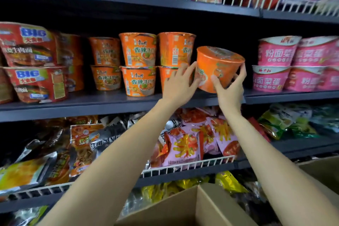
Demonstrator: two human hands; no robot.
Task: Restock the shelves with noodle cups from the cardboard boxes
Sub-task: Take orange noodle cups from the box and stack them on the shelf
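An orange noodle cup [219, 66] is held tilted, lid toward me, just above the dark middle shelf [102, 102]. My left hand [178, 83] grips its left side and my right hand [232, 86] holds its lower right side. To its left stand stacked orange noodle cups [139, 49], two high, in several columns. A gap in the row lies behind the held cup, between the orange stacks and the pink cups [277, 51]. An open cardboard box [185, 205] sits low in front of me; its inside is hidden.
Red BIG noodle bowls [29, 44] stack at the shelf's left end. The shelf below holds noodle packets [185, 145] behind a white wire rail [187, 165]. A second cardboard box [322, 169] edge shows at the right. The shelf above carries bagged goods behind wire rails.
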